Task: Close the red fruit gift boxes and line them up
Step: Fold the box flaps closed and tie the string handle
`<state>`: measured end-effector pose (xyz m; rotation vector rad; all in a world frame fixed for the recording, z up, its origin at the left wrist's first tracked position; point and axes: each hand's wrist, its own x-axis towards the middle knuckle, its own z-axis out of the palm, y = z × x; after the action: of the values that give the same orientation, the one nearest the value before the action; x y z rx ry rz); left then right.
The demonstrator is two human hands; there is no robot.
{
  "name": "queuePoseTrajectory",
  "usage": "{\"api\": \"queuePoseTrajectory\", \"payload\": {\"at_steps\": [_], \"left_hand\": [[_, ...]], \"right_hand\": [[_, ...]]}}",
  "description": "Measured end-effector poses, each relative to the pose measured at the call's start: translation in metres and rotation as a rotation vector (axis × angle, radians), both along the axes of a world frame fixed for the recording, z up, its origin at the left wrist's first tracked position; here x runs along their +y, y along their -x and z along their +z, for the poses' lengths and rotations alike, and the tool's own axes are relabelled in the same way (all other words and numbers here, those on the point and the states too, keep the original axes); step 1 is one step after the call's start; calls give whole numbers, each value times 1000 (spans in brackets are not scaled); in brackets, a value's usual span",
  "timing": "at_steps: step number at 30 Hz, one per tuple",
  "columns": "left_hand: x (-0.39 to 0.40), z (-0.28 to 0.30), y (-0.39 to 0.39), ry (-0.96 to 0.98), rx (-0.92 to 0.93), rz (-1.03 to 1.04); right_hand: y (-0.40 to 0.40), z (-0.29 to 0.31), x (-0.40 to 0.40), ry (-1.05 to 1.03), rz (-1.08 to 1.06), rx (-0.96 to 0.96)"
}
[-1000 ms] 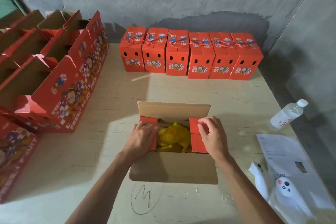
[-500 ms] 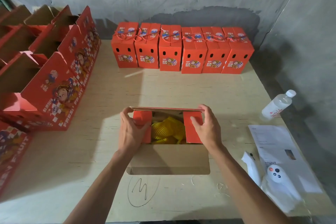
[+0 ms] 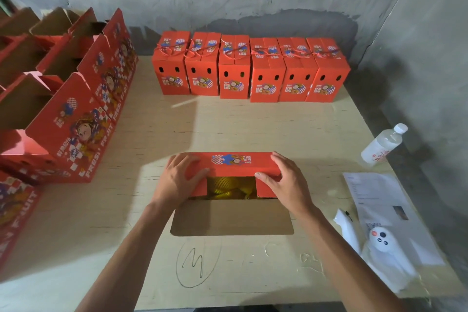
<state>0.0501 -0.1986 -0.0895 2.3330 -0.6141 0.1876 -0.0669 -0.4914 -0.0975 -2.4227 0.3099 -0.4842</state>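
Plywood table (image 3: pixel 253 121) is carrying the open red cardboard gift box (image 3: pixel 235 185) at its centre; I'm pressing its far printed flap (image 3: pixel 238 163) down evenly, left hand (image 3: pixel 179 180) and right hand (image 3: pixel 286 182) lying flat, fingers relaxed, over yellow netted fruit (image 3: pixel 230 186).

Red gift box (image 3: pixel 235 163), blue-checked print; yellow netted fruit (image 3: pixel 231 187); white bottle (image 3: pixel 382 145).
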Motion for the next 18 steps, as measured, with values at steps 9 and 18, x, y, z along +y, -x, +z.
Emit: {"api": "queuePoseTrajectory", "payload": {"at_steps": [9,18], "left_hand": [[14,1,-12,-73,90,-145],[18,0,-15,-76,13,-203]], "right_hand": [[-8,-6,-8,209,38,-55],[-14,-4,-16,310,72,-184]]}}
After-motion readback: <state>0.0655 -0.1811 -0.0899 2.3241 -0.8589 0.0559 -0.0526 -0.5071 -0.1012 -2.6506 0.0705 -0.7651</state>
